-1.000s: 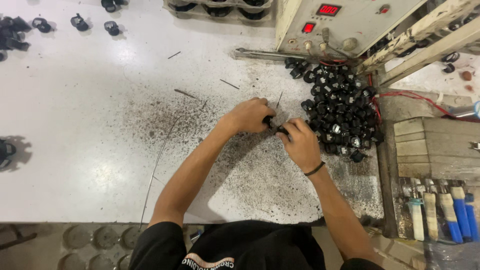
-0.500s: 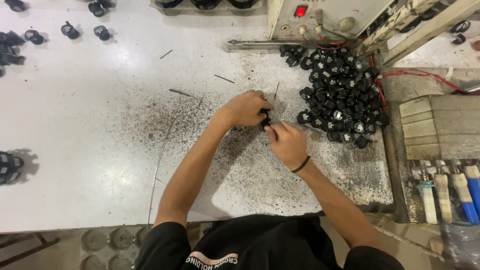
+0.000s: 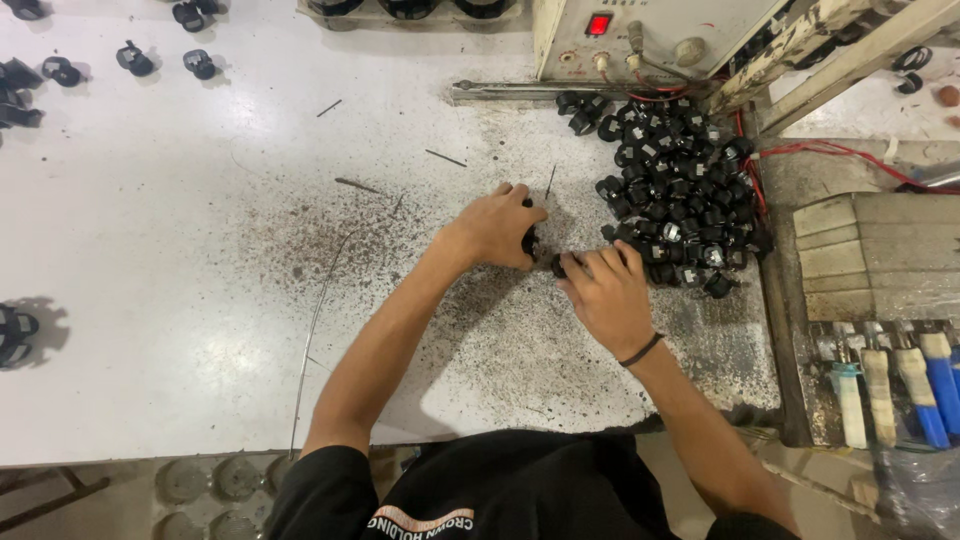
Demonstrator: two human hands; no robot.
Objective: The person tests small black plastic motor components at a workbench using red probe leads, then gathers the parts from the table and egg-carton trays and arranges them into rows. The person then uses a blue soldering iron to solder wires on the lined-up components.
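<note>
My left hand (image 3: 497, 228) rests on the white worktable (image 3: 200, 250), its fingers closed around a small black part (image 3: 529, 241) that peeks out at the fingertips. My right hand (image 3: 606, 289), with a dark band on the wrist, grips another small black part (image 3: 560, 265) just to the right of it. The two hands nearly touch. A big pile of the same small black parts (image 3: 675, 200) lies directly right of and behind my right hand. A thin metal pin (image 3: 549, 182) lies just beyond my left hand.
A grey control box with a red display (image 3: 640, 35) stands at the back with red wires (image 3: 830, 152). Loose black parts (image 3: 135, 58) are scattered at the far left. Thin pins (image 3: 445, 158) lie on the table. Blue-handled tools (image 3: 935, 385) sit in a rack at right.
The view has shifted slightly. Both hands stay together at the pile's left edge, working the small parts, with little visible movement.
</note>
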